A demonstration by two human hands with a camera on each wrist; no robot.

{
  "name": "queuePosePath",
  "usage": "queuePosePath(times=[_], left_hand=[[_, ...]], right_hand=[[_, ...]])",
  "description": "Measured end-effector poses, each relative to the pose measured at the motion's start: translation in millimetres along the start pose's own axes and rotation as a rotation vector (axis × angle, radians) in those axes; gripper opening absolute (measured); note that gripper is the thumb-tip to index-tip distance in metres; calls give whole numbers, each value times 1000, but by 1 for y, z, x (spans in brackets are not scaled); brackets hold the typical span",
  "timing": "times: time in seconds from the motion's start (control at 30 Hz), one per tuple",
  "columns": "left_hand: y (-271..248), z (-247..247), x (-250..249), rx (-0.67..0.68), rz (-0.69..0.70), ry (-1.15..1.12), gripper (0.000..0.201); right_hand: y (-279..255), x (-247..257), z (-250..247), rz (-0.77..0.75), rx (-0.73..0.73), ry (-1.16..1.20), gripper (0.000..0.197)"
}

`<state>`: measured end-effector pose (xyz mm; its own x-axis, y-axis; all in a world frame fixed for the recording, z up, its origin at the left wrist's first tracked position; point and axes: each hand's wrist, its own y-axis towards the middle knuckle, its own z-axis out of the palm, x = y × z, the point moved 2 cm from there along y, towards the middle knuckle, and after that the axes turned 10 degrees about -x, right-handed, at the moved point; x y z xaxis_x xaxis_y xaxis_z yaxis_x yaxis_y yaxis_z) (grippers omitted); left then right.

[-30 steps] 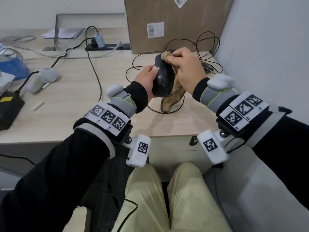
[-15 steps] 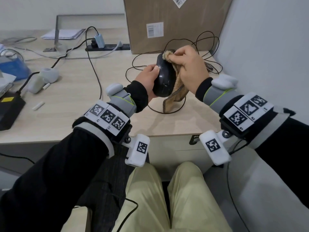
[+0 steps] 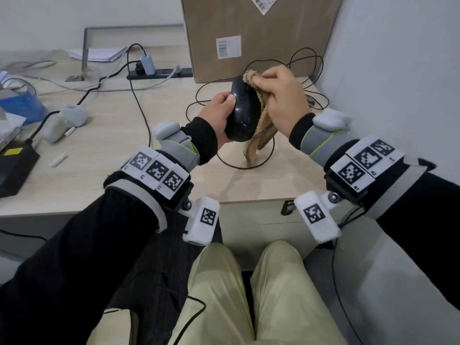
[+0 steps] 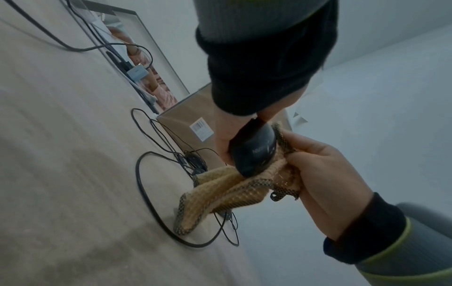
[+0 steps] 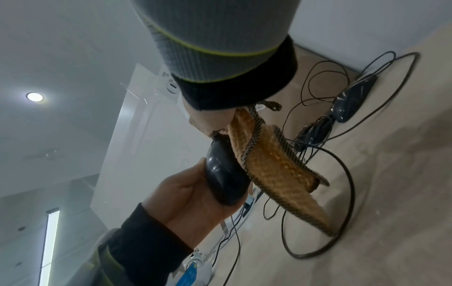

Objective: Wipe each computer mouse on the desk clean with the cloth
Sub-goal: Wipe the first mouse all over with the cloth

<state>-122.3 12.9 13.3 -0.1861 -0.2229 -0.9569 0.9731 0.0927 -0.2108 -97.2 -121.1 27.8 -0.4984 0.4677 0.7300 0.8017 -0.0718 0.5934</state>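
My left hand (image 3: pixel 219 110) grips a glossy black computer mouse (image 3: pixel 242 113) and holds it upright above the desk. My right hand (image 3: pixel 281 95) clutches a tan woven cloth (image 3: pixel 261 135) with a dark checked border and presses it against the mouse's right side and top. The cloth's loose end hangs down to the desk. In the left wrist view the mouse (image 4: pixel 254 151) sits wrapped in the cloth (image 4: pixel 227 191). In the right wrist view the mouse (image 5: pixel 222 174) lies in my left palm beside the cloth (image 5: pixel 274 170). Two more black mice (image 5: pixel 352 98) lie on the desk behind, among cables.
A large cardboard box (image 3: pixel 254 33) stands at the back of the wooden desk (image 3: pixel 99 145). Tangled black cables (image 3: pixel 306 70) loop around my hands. A power strip (image 3: pixel 159 72), a white device (image 3: pixel 64 120), a black box (image 3: pixel 15 165) and a blue item (image 3: pixel 17 100) lie to the left. A wall (image 3: pixel 398 70) closes the right.
My right hand with the cloth has shifted slightly along the mouse's upper right side. The left hand keeps the same grip on the mouse.
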Motion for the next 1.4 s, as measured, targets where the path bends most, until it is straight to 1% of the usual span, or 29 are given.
queuePosePath(times=[0.03,0.07,0.17,0.27,0.3,0.37,0.43,0.47,0.53,0.57,0.67,0.73,0.77,0.83,0.9,0.97,1.03,1.1,1.13,1.17,1.2,1.23,1.3,1.33,1.4], left_hand=[[0,0,0,-12,0,-4,34],[1,0,-2,-28,3,-12,34],[3,-3,-2,-63,10,-20,34],[-1,-2,6,-44,-9,6,32],[-3,-1,8,-28,-20,17,30],[-6,1,12,-6,-33,46,30],[-5,3,10,-16,-26,44,32],[-4,3,8,-36,-24,29,33],[0,1,5,-77,-19,7,33],[0,0,5,-74,-11,9,34],[-3,-2,9,-12,-17,50,35],[-5,-3,14,15,-25,58,32],[-6,-4,15,21,-27,44,30],[-6,-6,13,24,-24,9,25],[-5,-7,12,21,-14,9,27],[-5,-6,10,11,-10,24,32],[-5,-3,10,-11,-8,28,34],[-3,-2,12,-41,-7,18,33],[-3,-3,13,-54,-9,8,31],[-3,-4,14,-65,-17,-2,30],[-2,-5,16,-65,-26,-7,31],[-2,-5,17,-54,-36,-4,32],[-3,-3,19,-17,-46,29,31],[-4,-3,19,-8,-44,39,29],[-2,-3,18,-20,-45,8,22]], right_hand=[[2,-2,3,29,22,11,33],[1,-3,5,22,44,-4,34],[-14,-5,6,-59,119,-48,36],[-23,-8,4,-177,152,-182,35],[-19,-9,2,-162,152,-227,35],[-9,-9,-2,-58,114,-228,36],[-6,-8,-2,-30,123,-235,33],[-9,-7,-1,-46,158,-268,29],[-18,-4,1,-61,186,-216,29],[-21,-4,-1,-51,190,-199,31],[-16,-10,1,-75,213,-320,32],[-4,-14,-4,11,146,-255,31],[1,-16,-6,17,110,-241,32],[5,-15,-10,13,68,-229,40],[3,-10,-13,-28,82,-174,46],[-3,-6,-8,-101,128,-154,47],[-10,-8,-2,-102,153,-131,40],[-20,-7,-2,-64,148,-72,30],[-24,-8,-2,-43,186,-63,28],[-30,-8,0,-38,228,-100,28],[-35,-11,1,-67,267,-167,30],[-35,-13,2,-79,256,-196,31],[-26,-14,0,31,182,-149,33],[-21,-15,1,45,182,-171,34],[-20,-11,2,-50,251,-257,41]])
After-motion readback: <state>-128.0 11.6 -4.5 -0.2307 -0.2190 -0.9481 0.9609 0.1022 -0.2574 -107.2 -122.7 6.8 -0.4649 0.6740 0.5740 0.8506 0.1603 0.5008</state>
